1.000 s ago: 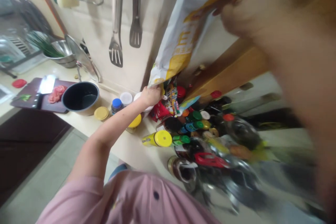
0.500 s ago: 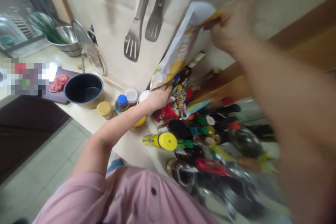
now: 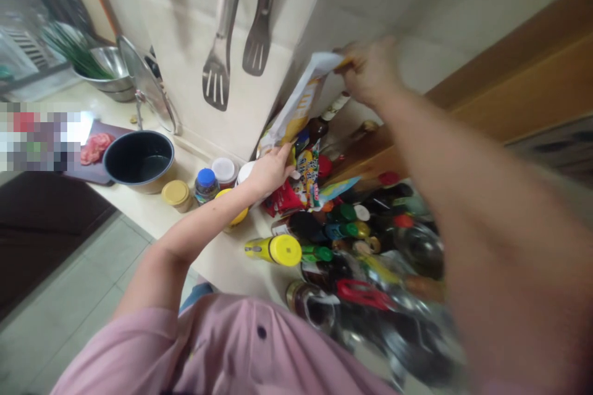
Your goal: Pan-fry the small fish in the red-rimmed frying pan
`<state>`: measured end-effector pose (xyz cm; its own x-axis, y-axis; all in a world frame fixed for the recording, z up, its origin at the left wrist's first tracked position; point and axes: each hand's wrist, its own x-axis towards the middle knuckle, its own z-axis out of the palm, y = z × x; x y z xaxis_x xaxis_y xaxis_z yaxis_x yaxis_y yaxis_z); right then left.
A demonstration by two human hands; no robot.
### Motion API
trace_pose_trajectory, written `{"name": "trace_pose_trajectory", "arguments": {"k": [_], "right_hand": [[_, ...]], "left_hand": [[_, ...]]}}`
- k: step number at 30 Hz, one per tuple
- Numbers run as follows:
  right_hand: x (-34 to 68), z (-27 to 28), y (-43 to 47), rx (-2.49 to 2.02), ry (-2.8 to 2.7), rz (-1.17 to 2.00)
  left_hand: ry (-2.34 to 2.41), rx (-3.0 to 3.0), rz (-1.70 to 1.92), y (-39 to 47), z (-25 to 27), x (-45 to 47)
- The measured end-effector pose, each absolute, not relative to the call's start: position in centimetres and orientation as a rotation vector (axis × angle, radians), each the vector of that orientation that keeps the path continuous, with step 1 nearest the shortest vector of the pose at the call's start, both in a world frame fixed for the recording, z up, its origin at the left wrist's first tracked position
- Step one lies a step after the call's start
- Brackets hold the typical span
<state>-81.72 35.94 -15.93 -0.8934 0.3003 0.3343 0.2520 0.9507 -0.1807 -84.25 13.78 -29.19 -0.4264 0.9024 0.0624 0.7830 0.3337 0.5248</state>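
Observation:
A white-and-yellow printed bag (image 3: 295, 112) stands slantwise in the back corner of the counter. My right hand (image 3: 370, 71) is closed on its folded top corner. At the bag's lower end is my left hand (image 3: 272, 171), its fingers bent against the bag and the packets beside it; what lies under the fingers is hidden. A red packet (image 3: 285, 199) and a colourful printed packet (image 3: 307, 176) sit just right of and below my left hand. Behind the bag leans a dark bottle with a pale neck (image 3: 334, 107).
Many bottles crowd the right side, with a yellow-capped container (image 3: 285, 250) in front. To the left are lidded jars (image 3: 206, 182), a dark pot (image 3: 139, 163), sliced meat (image 3: 96, 148) on a board, and a steel bowl (image 3: 111, 83) of green stalks. Slotted turners (image 3: 217, 77) hang above.
My right hand has come down and left with the bag's top, and the bag sits lower in the corner. My left hand stays at its base. The view has shifted slightly.

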Motion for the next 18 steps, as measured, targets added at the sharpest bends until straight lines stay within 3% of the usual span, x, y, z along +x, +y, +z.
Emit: {"name": "trace_pose_trajectory", "arguments": {"k": [12,18], "right_hand": [[-82.0,-18.7,35.3,-0.298,-2.887,0.214],[-82.1,-20.4,36.8,-0.218,-2.975,0.338]], "left_hand": [[2.381,1.655,0.526,11.7,-29.4,-84.8],[2.355,1.736,0.676,8.4,-28.2,-84.4]]}}
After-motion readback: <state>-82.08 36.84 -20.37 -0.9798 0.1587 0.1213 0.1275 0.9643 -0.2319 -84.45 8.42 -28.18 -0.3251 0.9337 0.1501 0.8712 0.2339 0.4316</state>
